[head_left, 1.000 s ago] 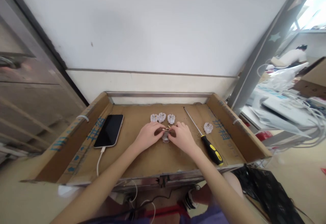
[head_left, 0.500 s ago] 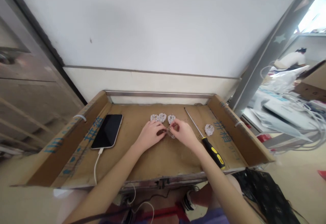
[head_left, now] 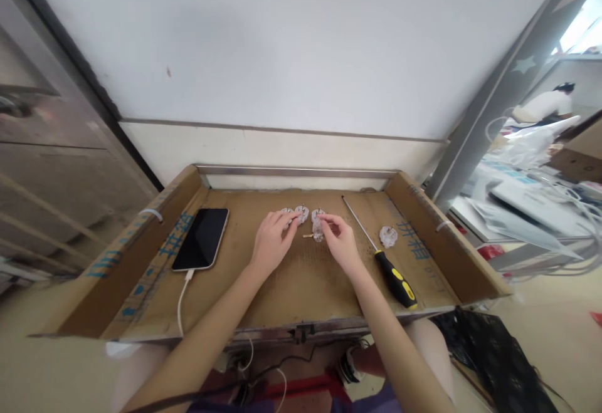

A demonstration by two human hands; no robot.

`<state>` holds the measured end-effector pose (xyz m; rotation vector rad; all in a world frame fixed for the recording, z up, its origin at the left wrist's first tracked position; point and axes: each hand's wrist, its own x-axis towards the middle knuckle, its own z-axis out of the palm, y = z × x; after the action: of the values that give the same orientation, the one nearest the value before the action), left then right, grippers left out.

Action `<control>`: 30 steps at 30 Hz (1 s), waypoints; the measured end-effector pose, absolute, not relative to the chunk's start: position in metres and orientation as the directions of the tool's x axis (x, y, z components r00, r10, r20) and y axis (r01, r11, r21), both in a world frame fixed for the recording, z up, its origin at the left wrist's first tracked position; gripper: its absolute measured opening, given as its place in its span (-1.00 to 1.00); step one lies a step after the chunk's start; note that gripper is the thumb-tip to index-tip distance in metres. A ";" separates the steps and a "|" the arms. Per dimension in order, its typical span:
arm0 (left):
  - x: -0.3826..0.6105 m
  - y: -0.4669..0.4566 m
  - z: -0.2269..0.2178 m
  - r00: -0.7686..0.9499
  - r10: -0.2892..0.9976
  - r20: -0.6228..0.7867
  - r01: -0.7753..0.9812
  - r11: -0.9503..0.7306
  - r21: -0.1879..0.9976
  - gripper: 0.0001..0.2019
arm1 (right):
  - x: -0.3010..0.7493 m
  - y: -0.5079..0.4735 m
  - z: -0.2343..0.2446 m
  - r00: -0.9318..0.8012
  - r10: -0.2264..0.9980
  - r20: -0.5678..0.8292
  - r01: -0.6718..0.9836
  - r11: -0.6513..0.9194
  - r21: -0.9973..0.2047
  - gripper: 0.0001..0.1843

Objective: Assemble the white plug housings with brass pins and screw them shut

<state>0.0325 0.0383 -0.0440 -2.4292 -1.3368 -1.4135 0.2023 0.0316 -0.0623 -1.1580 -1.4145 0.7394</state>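
Note:
My right hand (head_left: 340,241) pinches the edge of a clear plastic plug piece (head_left: 318,231) low over the cardboard. A small brass-coloured pin (head_left: 307,235) lies just left of that piece. Thumb and forefinger of my left hand (head_left: 274,237) come together beside two more clear plug pieces (head_left: 301,213), partly covering the left one. Whatever those fingertips hold is too small to make out. Another clear plug piece (head_left: 318,212) with upright metal pins sits just behind my right fingertips. A separate one (head_left: 388,236) rests farther right.
A black-and-yellow screwdriver (head_left: 396,280) lies right of my right hand. On the left is a phone (head_left: 201,239) with a white cable (head_left: 180,306). Cardboard side walls (head_left: 451,244) border the work surface. Far right, a person (head_left: 550,106) is near cluttered shelves.
My hands have moved slightly apart. The left hand has shifted off the middle piece towards the back pieces, and the brass-coloured pin now shows on the cardboard.

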 end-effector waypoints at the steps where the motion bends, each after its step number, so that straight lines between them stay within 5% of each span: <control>1: 0.033 0.038 -0.044 0.219 0.639 0.737 0.682 -0.640 0.353 -0.82 | 0.201 0.033 -0.061 0.090 0.932 0.352 0.235 0.324 -0.917 -0.73; 9: 0.038 0.031 -0.041 0.201 0.539 0.818 0.629 -0.711 0.314 -0.86 | 0.197 0.027 -0.066 0.140 0.934 0.329 0.214 0.296 -0.931 -0.79; 18: 0.052 0.021 -0.042 0.414 0.419 0.808 0.592 -0.798 0.111 -0.85 | 0.195 0.022 -0.065 0.057 0.982 0.179 0.013 0.179 -0.984 -0.82; 30: 0.046 0.025 -0.043 0.236 0.555 0.798 0.618 -0.719 0.318 -0.85 | 0.199 0.020 -0.057 -0.076 0.997 -0.027 -0.334 -0.051 -0.941 -0.55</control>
<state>0.0465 0.0247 -0.0427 -2.4186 -1.1499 -1.5168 0.1991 0.0199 -0.0568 -0.9458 -0.9819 1.4314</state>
